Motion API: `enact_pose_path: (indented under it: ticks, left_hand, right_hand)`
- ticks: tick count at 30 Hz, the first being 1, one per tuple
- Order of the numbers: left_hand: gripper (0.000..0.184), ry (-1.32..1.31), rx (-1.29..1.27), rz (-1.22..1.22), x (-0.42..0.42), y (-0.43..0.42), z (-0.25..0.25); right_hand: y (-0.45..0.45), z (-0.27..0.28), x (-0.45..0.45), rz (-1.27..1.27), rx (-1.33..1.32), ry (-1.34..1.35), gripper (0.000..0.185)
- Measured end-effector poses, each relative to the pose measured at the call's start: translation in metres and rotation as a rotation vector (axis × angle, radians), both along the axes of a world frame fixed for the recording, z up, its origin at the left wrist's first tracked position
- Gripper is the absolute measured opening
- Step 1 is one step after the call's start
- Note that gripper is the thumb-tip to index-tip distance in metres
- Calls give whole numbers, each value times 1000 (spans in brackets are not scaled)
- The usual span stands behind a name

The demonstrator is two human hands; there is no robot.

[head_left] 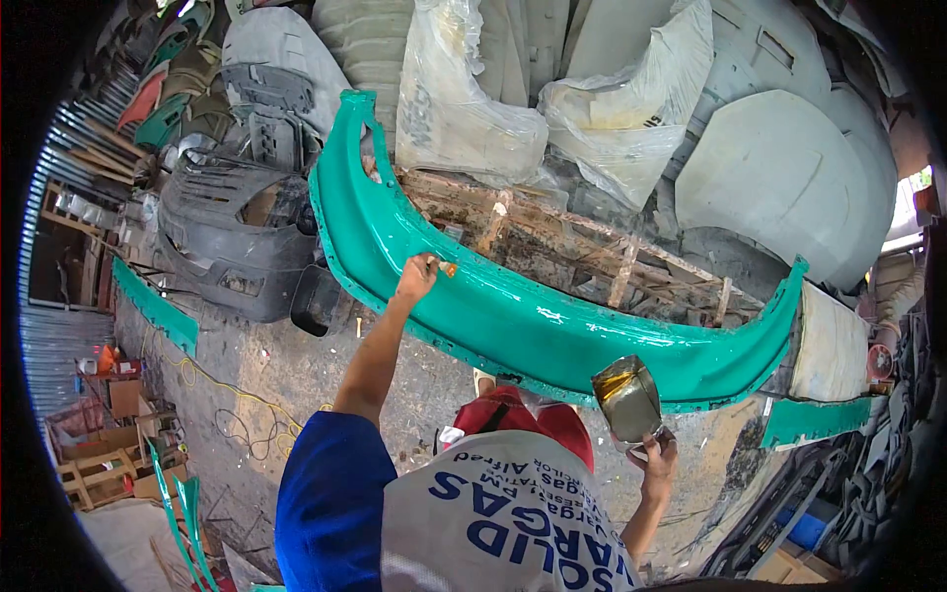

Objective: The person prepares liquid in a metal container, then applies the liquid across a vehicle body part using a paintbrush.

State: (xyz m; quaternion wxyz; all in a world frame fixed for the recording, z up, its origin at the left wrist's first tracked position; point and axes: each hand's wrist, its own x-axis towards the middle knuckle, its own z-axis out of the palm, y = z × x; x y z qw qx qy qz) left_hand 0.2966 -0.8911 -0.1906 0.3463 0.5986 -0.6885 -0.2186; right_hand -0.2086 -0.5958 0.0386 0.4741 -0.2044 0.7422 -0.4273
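A long, curved green bumper-like part (513, 306) with a wet-looking gloss lies across the view on a wooden frame. At its left half, my left hand (419, 276) is closed round a small brush (448, 268), whose tip is over or against the green surface; actual contact cannot be made out. My right hand (655, 459) grips a metal can (628, 400) from below, near the part's front edge. The can is tilted, with amber liquid visible inside.
A dark bumper (237, 237) stands at the left. Pale panels (789, 178) and plastic-wrapped pieces (459, 118) lean behind. Yellow cable (242, 397) crosses the floor at left. Long dark parts (819, 503) are stacked at lower right.
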Motion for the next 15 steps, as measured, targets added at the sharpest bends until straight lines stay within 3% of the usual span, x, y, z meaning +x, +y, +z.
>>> enact_pose_path:
  ticks: [3, 5, 6, 8, 11, 14, 15]
  left_hand:
    - [10, -11, 127, 0, 4, -5, 21]
    - [16, -150, -85, -71, 6, -7, 18]
    - [16, -149, -85, -73, 3, -2, 20]
    - [25, -385, -93, 11, -14, 17, 22]
    - [31, -470, 13, 15, -48, 46, -6]
    - [32, -504, 43, -118, -84, 68, -4]
    - [28, -329, 34, -176, -94, 73, 12]
  right_hand:
    - [1, 3, 6, -6, 2, 4, 74]
    - [0, 5, 8, 7, 31, 12, 73]
    - [1, 6, 10, 5, 30, 12, 73]
    - [1, 6, 12, -25, 21, 35, 71]
    - [3, 1, 12, -17, 12, 29, 71]
    - [0, 5, 16, -1, 15, 39, 72]
    - [0, 5, 18, 2, 17, 41, 72]
